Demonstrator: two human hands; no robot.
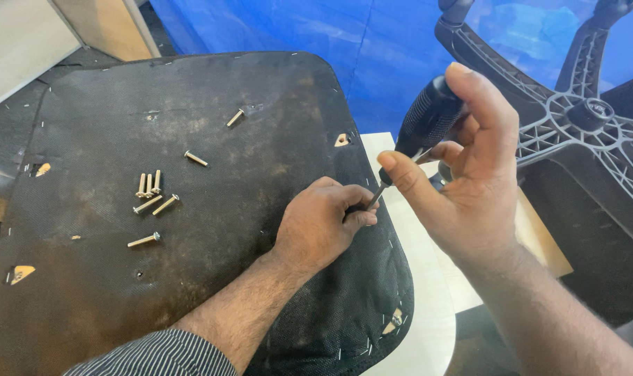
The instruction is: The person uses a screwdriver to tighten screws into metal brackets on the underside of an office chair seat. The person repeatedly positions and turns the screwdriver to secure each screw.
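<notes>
Blue tarp behind an upturned seat base [191, 139], loose bolts [151, 195] near its centre.
Right hand [469, 181] grips a screwdriver [428, 122]; left hand [323, 223], fingers curled, steadies its tip at the base's right edge.

We count eight loose bolts on the seat underside [191, 278]: a bunch of three [149, 184] near its middle, two [157, 205] just below that bunch, one [143, 240] lower still, one [196, 159] above the bunch, one [235, 118] toward the far edge. We count one screwdriver [422, 129], one chair base [574, 118], two hands, left [323, 226] and right [462, 174].
</notes>
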